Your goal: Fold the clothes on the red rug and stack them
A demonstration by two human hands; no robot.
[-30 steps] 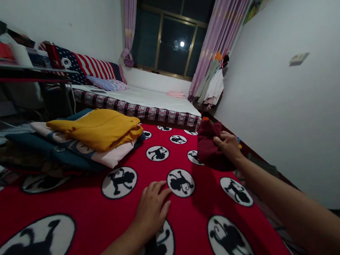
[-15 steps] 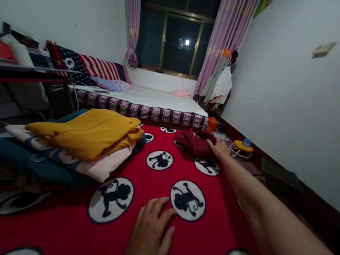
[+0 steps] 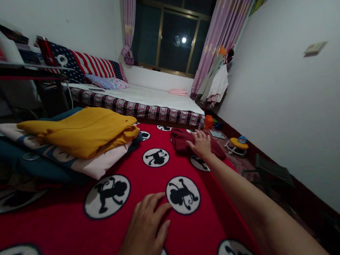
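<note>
A dark red garment (image 3: 180,140) lies bunched near the far right edge of the red blanket (image 3: 193,235) with monkey prints. My right hand (image 3: 202,143) reaches out over it with fingers spread; whether the palm presses on the cloth I cannot tell. My left hand (image 3: 146,225) rests open and low over the blanket, beside a white monkey circle, with nothing in it. To the left is a stack of clothes: a folded mustard-yellow garment (image 3: 84,130) on top, a pale pink one (image 3: 98,166) and a dark teal one (image 3: 55,168) beneath.
A second bed (image 3: 152,97) with a white sheet stands beneath the window. At left is a cluttered desk (image 3: 27,70). Right of the blanket, on the floor, are a yellow stool (image 3: 238,143) and a dark green folding seat (image 3: 273,168). Clothes (image 3: 218,82) hang by the curtain.
My right hand has shifted left and its fingers have spread, no longer gripping the garment's right side. The garment now lies flatter and reaches further right. My left hand stays nearly still.
</note>
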